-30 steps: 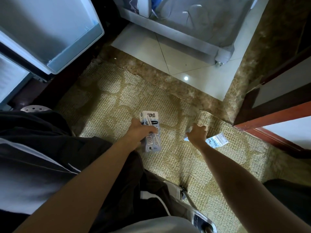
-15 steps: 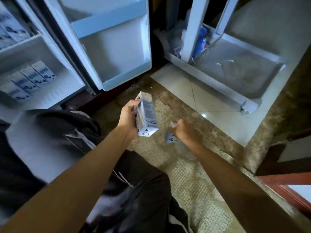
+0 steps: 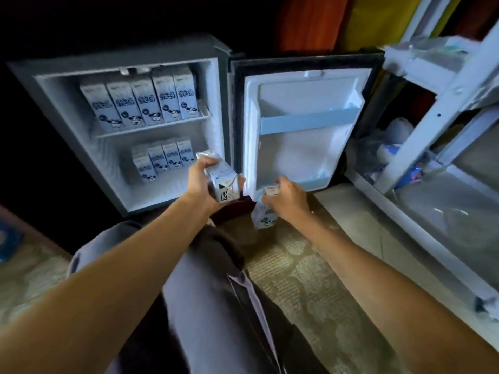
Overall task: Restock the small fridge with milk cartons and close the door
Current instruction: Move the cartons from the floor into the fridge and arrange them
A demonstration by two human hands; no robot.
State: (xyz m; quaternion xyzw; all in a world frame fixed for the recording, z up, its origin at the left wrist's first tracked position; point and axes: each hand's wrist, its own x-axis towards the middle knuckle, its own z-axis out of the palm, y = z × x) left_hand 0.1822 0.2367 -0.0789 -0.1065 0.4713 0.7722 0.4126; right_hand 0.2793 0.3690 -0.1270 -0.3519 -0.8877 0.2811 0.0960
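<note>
The small fridge stands open on the floor, dark all around it. Its door swings out to the right, with a light blue bar across the inside. A white rack leans in on the far right, and its edge is cut off. Bags and other things under it are too blurry to name. A woven rug lies in front, and the person's grey trouser leg fills the middle.

Five milk cartons stand in the top row on the upper shelf. A smaller bottom row stands below; how many are in it is hard to tell.

The left hand has its fingers curled round a tilted carton, just in front of the fridge's lower right corner, hiding part of it. The right hand grips a second carton by its top, so it hangs down near the door's bottom corner. This hand covers most of the carton's top.

A blue thing at the left edge is cut off.
</note>
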